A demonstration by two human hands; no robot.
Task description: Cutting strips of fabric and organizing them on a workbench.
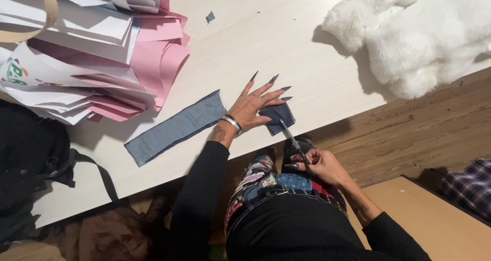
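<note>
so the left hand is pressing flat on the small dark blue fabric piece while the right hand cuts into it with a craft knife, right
Not quite: the head view shows the right hand holding slim metal scissors, not a craft knife. The rest stands: the left hand lies flat on the small dark blue fabric piece at the edge of the white table.

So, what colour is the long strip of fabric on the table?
The long strip of fabric is greyish blue, seen in the head view.
</note>
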